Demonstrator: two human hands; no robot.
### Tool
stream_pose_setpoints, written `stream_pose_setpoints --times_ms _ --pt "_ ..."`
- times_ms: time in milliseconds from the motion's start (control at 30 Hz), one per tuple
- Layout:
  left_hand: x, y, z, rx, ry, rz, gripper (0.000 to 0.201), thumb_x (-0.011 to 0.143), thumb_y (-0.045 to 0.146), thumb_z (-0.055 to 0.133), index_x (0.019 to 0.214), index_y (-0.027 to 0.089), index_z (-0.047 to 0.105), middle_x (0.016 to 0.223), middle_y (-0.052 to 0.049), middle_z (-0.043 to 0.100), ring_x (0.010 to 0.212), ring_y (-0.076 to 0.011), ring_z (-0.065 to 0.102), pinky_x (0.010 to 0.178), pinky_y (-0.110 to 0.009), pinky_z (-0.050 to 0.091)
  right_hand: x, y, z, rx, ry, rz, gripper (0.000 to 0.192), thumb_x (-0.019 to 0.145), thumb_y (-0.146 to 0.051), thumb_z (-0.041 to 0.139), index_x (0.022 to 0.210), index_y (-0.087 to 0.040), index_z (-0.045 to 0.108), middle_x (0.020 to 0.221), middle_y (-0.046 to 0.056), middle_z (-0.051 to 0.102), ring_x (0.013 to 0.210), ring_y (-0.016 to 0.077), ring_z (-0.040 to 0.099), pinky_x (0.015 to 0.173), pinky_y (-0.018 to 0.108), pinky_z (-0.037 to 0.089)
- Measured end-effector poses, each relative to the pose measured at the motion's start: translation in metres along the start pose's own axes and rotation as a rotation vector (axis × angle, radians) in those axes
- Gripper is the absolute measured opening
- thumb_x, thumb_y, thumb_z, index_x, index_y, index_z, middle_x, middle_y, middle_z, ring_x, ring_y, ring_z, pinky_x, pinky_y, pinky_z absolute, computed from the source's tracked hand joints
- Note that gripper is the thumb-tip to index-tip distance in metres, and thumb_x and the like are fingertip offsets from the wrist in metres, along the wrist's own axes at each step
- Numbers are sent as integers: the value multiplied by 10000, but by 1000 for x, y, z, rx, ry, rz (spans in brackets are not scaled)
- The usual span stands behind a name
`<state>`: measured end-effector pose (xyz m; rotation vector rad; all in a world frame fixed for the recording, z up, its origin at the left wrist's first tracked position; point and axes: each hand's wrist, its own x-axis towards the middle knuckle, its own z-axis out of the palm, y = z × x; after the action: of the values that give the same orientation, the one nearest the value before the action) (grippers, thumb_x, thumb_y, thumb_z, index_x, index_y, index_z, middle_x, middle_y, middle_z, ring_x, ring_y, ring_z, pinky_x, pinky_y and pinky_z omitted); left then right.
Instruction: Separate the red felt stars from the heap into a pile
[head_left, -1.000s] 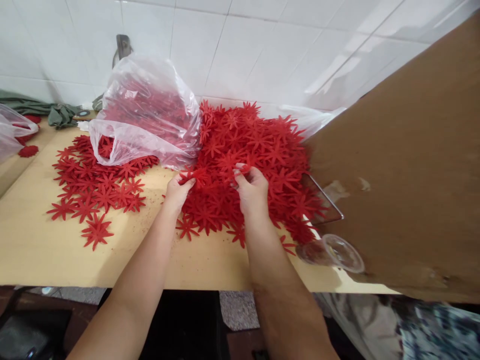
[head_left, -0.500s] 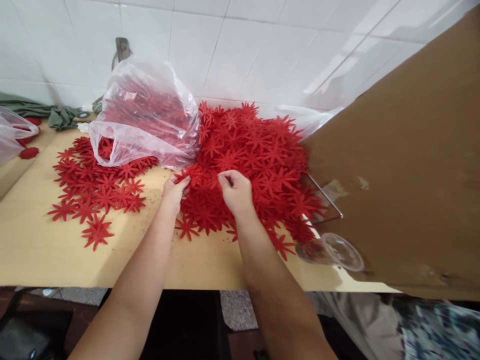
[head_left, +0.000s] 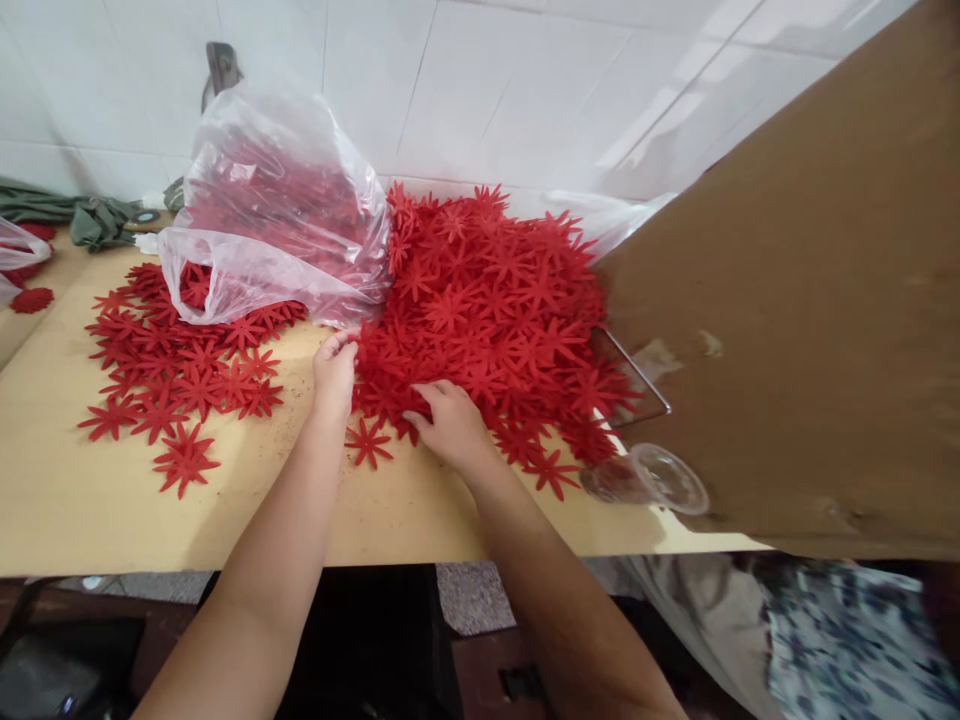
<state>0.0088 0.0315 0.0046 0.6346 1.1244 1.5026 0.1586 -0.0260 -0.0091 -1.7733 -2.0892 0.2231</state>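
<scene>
A large heap of red star-shaped flower cutouts (head_left: pixel 480 300) lies on the table in front of me. At the heap's left edge my left hand (head_left: pixel 337 365) is closed in a pinch on a red flower cutout (head_left: pixel 367 345), which blends into the heap behind it. My right hand (head_left: pixel 444 420) rests at the front of the heap, thumb and fingers apart around the cutouts there. One single cutout (head_left: pixel 368 443) lies on the table between my two hands.
A clear plastic bag (head_left: pixel 277 210) full of red cutouts stands at the back left, over a smaller spread pile (head_left: pixel 180 370). To the right are a clear plastic cup (head_left: pixel 645 478), a metal wire frame (head_left: pixel 641 375) and a large brown board (head_left: pixel 795 320). White tiles (head_left: pixel 510 90) form the wall behind.
My right hand has come down and toward me, from a pinch above the heap to its front edge, with its fingers spread. My left hand has shifted slightly left. The view has moved a little.
</scene>
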Motion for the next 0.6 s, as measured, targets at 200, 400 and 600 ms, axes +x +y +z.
stream_pose_setpoints --times_ms 200,400,600 --pt "0 2 0 -51 57 65 205 638 39 454 721 150 605 671 22 612 592 -60 512 667 -201 412 19 7 -19 124 161 179 278 790 -256 409 961 -134 590 883 114 632 832 214 574 753 338 437" --pt "1 1 1 11 66 91 198 633 40 467 706 154 612 734 -2 640 715 -94 556 807 -251 413 23 23 -38 157 278 257 296 795 -410 371 609 -197 459 545 11 501 541 149 470 590 296 397" --pt "3 -4 -1 31 29 103 208 645 65 476 773 148 619 810 -23 647 761 -104 570 841 -274 413 29 38 -42 504 345 261 329 753 -510 419 647 -200 446 561 -12 499 546 136 494 577 305 442"
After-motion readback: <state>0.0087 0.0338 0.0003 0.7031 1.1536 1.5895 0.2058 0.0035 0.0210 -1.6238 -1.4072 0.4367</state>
